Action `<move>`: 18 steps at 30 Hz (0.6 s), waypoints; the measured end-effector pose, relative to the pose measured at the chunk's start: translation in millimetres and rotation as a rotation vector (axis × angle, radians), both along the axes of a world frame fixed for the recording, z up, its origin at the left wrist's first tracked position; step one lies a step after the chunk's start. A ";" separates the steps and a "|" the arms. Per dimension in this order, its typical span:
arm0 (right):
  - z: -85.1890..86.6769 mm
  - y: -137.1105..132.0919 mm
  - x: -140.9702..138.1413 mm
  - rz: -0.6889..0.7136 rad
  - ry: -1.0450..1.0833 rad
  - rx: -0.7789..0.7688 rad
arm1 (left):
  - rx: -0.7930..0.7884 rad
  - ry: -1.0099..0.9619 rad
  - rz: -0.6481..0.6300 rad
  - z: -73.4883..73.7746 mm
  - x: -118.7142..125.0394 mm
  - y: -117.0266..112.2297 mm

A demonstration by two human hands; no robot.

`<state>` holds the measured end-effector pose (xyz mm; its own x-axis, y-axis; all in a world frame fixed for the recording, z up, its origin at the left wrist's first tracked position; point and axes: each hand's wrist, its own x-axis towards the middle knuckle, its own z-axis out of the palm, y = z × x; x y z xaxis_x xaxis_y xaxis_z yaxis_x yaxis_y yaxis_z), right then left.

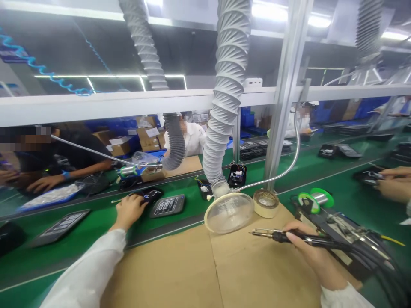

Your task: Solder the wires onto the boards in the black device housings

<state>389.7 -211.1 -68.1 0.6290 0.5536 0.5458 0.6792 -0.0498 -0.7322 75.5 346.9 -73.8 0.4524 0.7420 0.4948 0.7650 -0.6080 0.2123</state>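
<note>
My left hand (129, 209) reaches onto the green belt, its fingers curled over the near edge of a black plastic housing (151, 195) with small parts inside. To the right of that housing lies a flat grey device panel with display digits (168, 205). In my right hand (305, 246) is a soldering iron (279, 235), its tip pointing left above the brown cardboard (244, 265). Beyond the tip stands a round, translucent fume-extraction hood (229, 214) at the end of a ribbed hose (228, 81).
A tape roll (266, 203) stands beside the hood. A solder spool (317, 199) and a soldering feeder (349, 235) crowd the right side. Open housings (237, 174) sit behind the hood. A metal post (284, 94) rises there. Co-workers' hands (396, 184) are at the far right and left.
</note>
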 end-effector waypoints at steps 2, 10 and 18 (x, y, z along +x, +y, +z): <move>3.6 3.6 -8.4 0.069 0.078 -0.059 | 0.025 -0.090 0.055 -12.1 1.7 -7.3; -11.4 16.3 -14.8 0.119 0.023 -0.157 | 0.072 -0.302 0.112 -28.8 -3.8 -10.9; -29.9 17.8 -9.9 -0.003 -0.167 -0.180 | -0.036 -0.313 0.209 -42.6 5.9 6.0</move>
